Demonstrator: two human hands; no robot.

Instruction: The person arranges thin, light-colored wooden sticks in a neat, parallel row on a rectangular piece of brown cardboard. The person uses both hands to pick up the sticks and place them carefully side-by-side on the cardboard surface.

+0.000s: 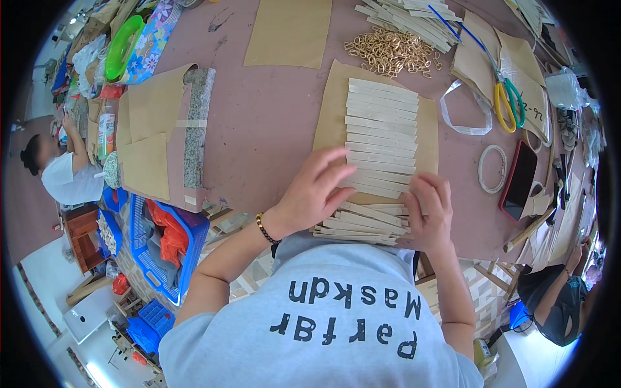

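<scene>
My left hand lies flat with fingers spread on the lower end of a row of pale cream strips laid side by side on a tan sheet. My right hand rests with curled fingers on a loose stack of the same strips at the near table edge. Whether its fingers pinch a strip is hidden. A beaded bracelet sits on my left wrist.
A pile of gold metal rings and more strips lie beyond. Yellow-and-green scissors, a tape ring and a dark phone are to the right. A stone slab and blue crates sit left. Other people sit at both sides.
</scene>
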